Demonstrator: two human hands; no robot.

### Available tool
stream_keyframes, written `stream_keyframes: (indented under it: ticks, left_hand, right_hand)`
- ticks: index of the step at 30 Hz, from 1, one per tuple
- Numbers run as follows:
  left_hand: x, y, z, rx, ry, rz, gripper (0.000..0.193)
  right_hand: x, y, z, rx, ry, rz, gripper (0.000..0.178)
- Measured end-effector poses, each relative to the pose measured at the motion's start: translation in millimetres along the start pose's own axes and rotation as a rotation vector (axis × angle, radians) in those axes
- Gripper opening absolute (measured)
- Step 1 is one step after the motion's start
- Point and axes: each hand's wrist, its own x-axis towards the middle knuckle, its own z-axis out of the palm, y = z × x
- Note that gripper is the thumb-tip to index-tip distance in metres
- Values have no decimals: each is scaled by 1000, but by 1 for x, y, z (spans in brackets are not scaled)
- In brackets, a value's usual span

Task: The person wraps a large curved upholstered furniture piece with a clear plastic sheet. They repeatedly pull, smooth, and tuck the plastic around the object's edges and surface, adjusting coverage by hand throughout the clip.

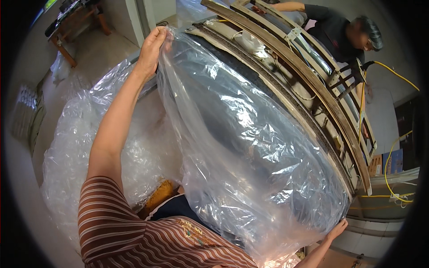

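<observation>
A clear plastic sheet (263, 147) lies over a large dark panel in front of me, crinkled and shiny. My left hand (154, 47) is closed on the sheet at the panel's far left corner, arm stretched out. Down at the near right corner, my right hand (337, 229) has its fingers closed at the sheet's edge; part of its grip is hidden. Along the panel's far side runs a wooden frame (308, 71) with long strips, pale padding and wires. The sheet's near end hangs against my body.
Beyond the frame, another person (344, 38) in dark clothes and a cap leans over it. More loose plastic (76, 134) is heaped at left. A yellow cord (393, 71) hangs at right, above boxes (394, 161). A wooden table (73, 24) stands far left.
</observation>
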Motion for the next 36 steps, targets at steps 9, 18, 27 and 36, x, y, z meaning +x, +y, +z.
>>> stream_keyframes:
  ticks: [9, 18, 27, 36]
  left_hand:
    - [7, -7, -15, 282, -29, -121, 31]
    - [182, -36, -185, 361, 257, -284, 42]
    - [131, -81, 104, 1160, -808, 470, 39]
    - [-146, -61, 364, 660, -1068, 471, 11]
  right_hand:
    - [-10, -10, -3, -72, 89, -11, 36]
    - [-35, -123, 56, -159, -264, -440, 42]
    - [-116, -48, -83, 435, -118, 25, 20]
    - [-301, 59, -94, 223, -816, 392, 56]
